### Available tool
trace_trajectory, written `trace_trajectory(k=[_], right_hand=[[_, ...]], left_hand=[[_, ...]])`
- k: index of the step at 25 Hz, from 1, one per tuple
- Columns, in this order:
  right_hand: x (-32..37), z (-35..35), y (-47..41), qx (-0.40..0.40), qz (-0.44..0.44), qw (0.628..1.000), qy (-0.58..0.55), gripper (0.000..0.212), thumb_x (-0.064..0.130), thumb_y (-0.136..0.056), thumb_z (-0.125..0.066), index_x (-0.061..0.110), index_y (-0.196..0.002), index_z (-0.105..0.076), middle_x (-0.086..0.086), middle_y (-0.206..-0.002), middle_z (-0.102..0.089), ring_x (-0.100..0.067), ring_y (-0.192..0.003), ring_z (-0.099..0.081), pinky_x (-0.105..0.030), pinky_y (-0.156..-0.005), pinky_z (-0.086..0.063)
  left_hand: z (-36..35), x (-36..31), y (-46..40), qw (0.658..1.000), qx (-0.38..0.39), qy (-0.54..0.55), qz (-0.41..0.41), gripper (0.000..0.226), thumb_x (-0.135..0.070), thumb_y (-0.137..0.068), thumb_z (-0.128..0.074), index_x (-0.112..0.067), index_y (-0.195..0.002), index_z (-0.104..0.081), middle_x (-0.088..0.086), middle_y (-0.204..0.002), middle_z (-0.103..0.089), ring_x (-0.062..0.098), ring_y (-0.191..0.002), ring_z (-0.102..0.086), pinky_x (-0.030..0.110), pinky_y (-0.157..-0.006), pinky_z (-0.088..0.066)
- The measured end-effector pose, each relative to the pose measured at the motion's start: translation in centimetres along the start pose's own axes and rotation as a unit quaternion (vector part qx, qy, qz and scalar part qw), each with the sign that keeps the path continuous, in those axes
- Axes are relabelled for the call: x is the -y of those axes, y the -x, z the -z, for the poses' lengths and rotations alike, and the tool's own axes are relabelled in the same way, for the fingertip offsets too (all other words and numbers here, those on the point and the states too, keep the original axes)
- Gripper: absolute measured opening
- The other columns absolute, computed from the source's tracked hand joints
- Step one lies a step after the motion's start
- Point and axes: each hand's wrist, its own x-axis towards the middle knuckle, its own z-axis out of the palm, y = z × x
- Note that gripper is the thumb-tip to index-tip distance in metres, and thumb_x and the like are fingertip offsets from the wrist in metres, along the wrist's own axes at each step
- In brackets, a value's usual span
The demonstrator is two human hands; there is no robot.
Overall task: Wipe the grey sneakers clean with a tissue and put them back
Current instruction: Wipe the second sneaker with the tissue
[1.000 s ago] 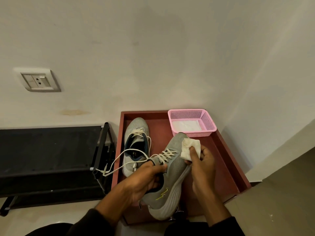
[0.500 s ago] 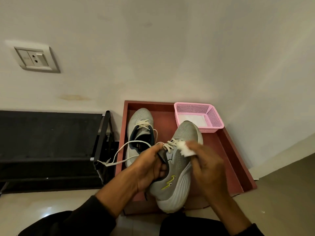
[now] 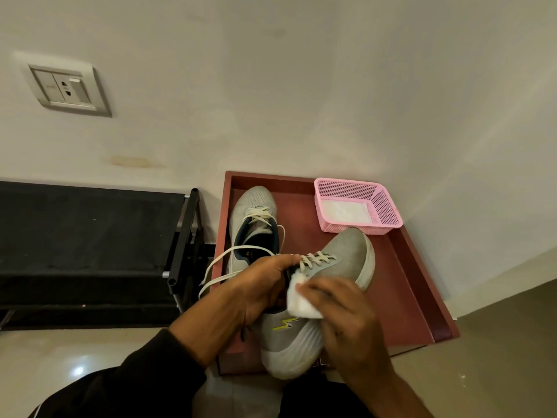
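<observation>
- Above the red-brown tray (image 3: pixel 401 267), near edge: held sneaker (image 3: pixel 337 263), grey knit upper, pale ribbed sole, yellow-green zigzag mark on the side, cream laces; toe aimed toward the far right, heel nearest the camera and overhanging the tray's front edge.
- Left hand (image 3: pixel 259 285): fingers curled round the collar of the held sneaker at the laces, grasping it; dark sleeve on the forearm.
- Right hand (image 3: pixel 346 315): fingers bent over a folded white tissue (image 3: pixel 301 303), pinning it flat against the sneaker's side just below the laces; slightly blurred.
- Inside the tray, left half: second sneaker (image 3: pixel 253 218), same grey knit, dark blue lining, lying sole down with toe toward the wall; loose cream laces (image 3: pixel 217 263) trailing over the tray's left rim.
- Tray, far right corner: pink basket (image 3: pixel 382 209), plastic, perforated walls, rectangular; white tissue sheets (image 3: pixel 343 211) flat in the bottom.
- Tray itself: shallow, rectangular, raised rim, smooth matt finish, set in a corner where two walls meet.
- Left of the tray: black shoe rack (image 3: pixel 90 236), dark shelf surface, metal end frame.
- Wall (image 3: pixel 271 86): off-white, faint stain low down; socket plate (image 3: pixel 67 86) at upper left.
- Floor (image 3: pixel 497 357): pale glossy tile, light reflection at lower left.
</observation>
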Motion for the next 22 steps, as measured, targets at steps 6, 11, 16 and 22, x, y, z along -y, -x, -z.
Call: trace_trajectory(k=[6,11,16,22], right_hand=[[-2.2,0.2,-1.1,-0.012,-0.110,0.993,0.035,0.041,0.005,-0.084,-0.042,0.007,-0.111,-0.072,-0.007,-0.111,-0.067,-0.019,-0.105,-0.056,-0.032,-0.093,-0.047],[-1.9,0.0,-0.6,0.016,-0.057,0.998,0.031,0.040,0.001,-0.086,-0.042,0.005,-0.110,-0.072,-0.008,-0.111,-0.067,-0.020,-0.104,-0.057,-0.030,-0.096,-0.047],[0.7,-0.4,0.7,0.013,-0.044,0.999,0.012,0.039,-0.001,-0.089,-0.042,0.005,-0.116,-0.071,-0.009,-0.115,-0.066,-0.021,-0.107,-0.057,-0.034,-0.095,-0.048],[-3.3,0.5,0.0,-0.053,-0.130,0.988,0.060,0.041,-0.003,-0.083,-0.044,0.005,-0.112,-0.072,-0.009,-0.110,-0.067,-0.023,-0.100,-0.055,-0.014,-0.095,-0.038]], left_hand=[[0.9,0.1,-0.2,0.998,-0.034,-0.059,0.015,0.033,-0.043,-0.096,-0.051,-0.014,-0.100,-0.066,0.009,-0.081,-0.059,0.018,-0.063,-0.051,0.022,-0.059,-0.041],[1.0,0.0,-0.1,0.997,-0.043,-0.053,0.018,0.040,-0.047,-0.096,-0.050,-0.013,-0.081,-0.067,0.006,-0.070,-0.066,0.014,-0.061,-0.058,0.020,-0.064,-0.045],[1.2,0.0,-0.3,0.997,-0.051,-0.053,0.017,0.035,-0.046,-0.094,-0.053,-0.018,-0.076,-0.065,0.007,-0.079,-0.064,0.019,-0.066,-0.056,0.026,-0.067,-0.043],[1.3,-0.3,0.4,0.998,0.013,-0.058,0.022,0.024,-0.039,-0.097,-0.051,-0.022,-0.082,-0.060,0.001,-0.078,-0.059,0.012,-0.062,-0.046,0.020,-0.056,-0.037]])
